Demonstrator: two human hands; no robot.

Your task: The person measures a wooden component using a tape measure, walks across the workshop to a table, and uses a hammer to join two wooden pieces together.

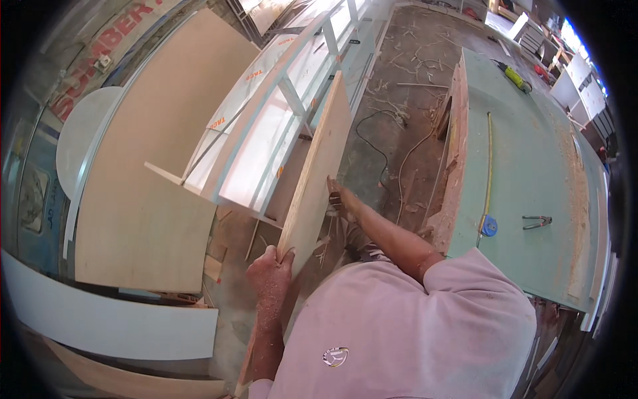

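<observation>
A long plywood board (312, 174) stands on edge in front of me, its narrow pale edge facing up and its length running away from me. My left hand (271, 269) is closed over the board's near upper part, with dust on the skin. Farther along, my right hand (337, 198) grips the board's right side low down; its fingers are partly in shadow. To the left of the board stands a long wooden frame (219, 174) with crosspieces and white sheeting with orange print.
On my right, a green-topped workbench (525, 173) carries a tape measure (489, 226) with its yellow blade out, pliers (537, 221) and a green power tool (515, 78). Cords and shavings litter the floor (405, 86). Large plywood sheets (159, 146) lean at left beside a white panel (133, 326).
</observation>
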